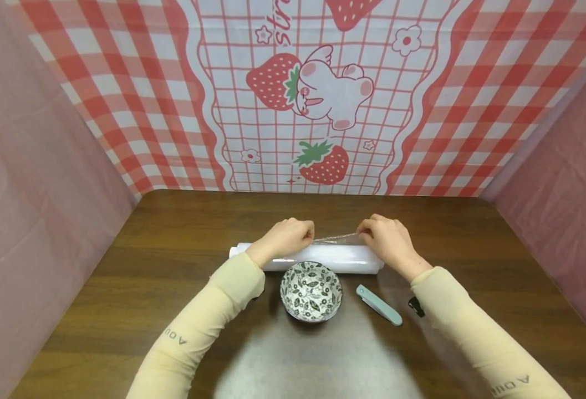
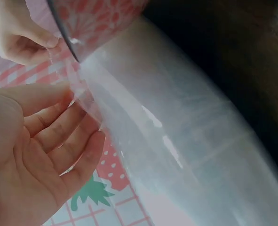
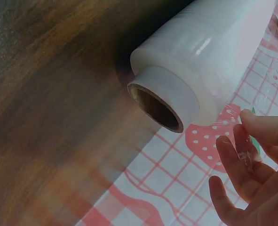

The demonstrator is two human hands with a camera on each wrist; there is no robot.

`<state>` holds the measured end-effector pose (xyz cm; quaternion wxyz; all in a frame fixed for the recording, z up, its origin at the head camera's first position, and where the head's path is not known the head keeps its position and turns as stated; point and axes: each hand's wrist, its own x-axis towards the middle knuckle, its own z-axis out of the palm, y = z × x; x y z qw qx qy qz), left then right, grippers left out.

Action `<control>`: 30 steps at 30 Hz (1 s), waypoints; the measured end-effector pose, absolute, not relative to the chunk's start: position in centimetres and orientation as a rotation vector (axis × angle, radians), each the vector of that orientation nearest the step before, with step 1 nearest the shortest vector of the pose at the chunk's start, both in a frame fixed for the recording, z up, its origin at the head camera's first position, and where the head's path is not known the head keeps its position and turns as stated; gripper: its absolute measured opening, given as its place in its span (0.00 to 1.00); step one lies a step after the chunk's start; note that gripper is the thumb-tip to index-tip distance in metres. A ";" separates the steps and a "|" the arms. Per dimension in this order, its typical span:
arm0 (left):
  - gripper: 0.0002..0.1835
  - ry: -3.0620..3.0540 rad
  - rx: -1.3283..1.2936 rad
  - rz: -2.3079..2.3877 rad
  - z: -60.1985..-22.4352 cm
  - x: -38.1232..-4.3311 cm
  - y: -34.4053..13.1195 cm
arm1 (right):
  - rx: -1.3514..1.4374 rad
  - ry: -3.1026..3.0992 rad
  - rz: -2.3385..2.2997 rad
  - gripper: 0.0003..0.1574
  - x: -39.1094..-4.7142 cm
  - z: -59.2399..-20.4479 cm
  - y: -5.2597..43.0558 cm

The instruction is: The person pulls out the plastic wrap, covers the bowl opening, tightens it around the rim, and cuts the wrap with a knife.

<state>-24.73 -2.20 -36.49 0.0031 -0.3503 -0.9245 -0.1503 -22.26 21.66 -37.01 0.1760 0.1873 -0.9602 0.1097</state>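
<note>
A thick roll of clear plastic wrap (image 1: pixel 337 259) lies crosswise on the table, its hollow cardboard core (image 3: pixel 155 108) showing in the right wrist view. Behind it, my left hand (image 1: pixel 286 238) pinches the loose edge of film between thumb and fingers. My right hand (image 1: pixel 386 239) pinches the same edge near the roll's right end. Between both hands a thin gathered strip of film (image 1: pixel 339 238) stretches just above the roll. In front of the roll stands a bowl (image 1: pixel 311 293) with a dark leaf pattern inside; the left wrist view shows its red-patterned outside (image 2: pixel 99 21).
A folded light-blue pocket knife (image 1: pixel 380 306) lies right of the bowl. The brown wooden table (image 1: pixel 183 221) ends at a strawberry-print cloth (image 1: pixel 312 160) hung at the back. Pink cloths (image 1: pixel 33 166) hang at both sides.
</note>
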 end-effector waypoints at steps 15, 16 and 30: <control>0.03 -2.808 -0.986 -0.254 -36.9 -22.6 -3.3 | 0.505 -2.742 0.299 0.04 -22.5 -36.8 22.2; 0.02 -2.788 -0.989 -0.248 -36.9 -22.6 -3.4 | 0.502 -2.745 0.301 0.04 -22.5 -36.8 22.2; 0.04 -2.577 -1.084 -0.065 -37.5 -23.2 -3.9 | 0.507 -2.744 0.320 0.03 -22.3 -37.2 21.7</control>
